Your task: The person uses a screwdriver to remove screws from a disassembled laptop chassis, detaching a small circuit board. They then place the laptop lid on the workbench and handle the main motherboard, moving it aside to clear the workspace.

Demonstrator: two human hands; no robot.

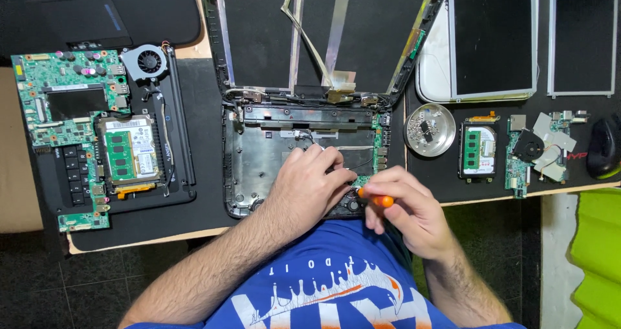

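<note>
**Both hands down in the opened laptop base**

Fingers [326, 158] of my left hand [309, 188] are curled and pressed together, tips down on the inside of the black laptop base [259, 167]; whether they pinch anything beneath them I cannot tell.

Going from the left: a green motherboard [61, 86] lies on a black mat, with a round cooling fan [149, 61] at its upper right corner. Just below it sits a hard drive [132, 151] with a green memory stick [118, 154] laid on top, and under both I see a black keyboard [74, 177].

At centre, the laptop base lies open in front of me, stripped, and its hinged lid [323, 31] is folded back flat with flat ribbon cables [336, 38] crossing the bare panel. My left hand rests inside the base, toward its right half.

Just right of it, my right hand [407, 209] pinches an orange-handled screwdriver [378, 200] between thumb and fingers, the tip pointing at the small green board [363, 181] at the base's right near edge. The two hands nearly touch.

Further right stands a round metal dish [429, 130], then a second hard drive [478, 151] with a memory stick on it, then a small board carrying a dark fan [530, 149]. Two screen panels [495, 38] lie above them, and a black mouse [603, 147] sits at the far right.
</note>
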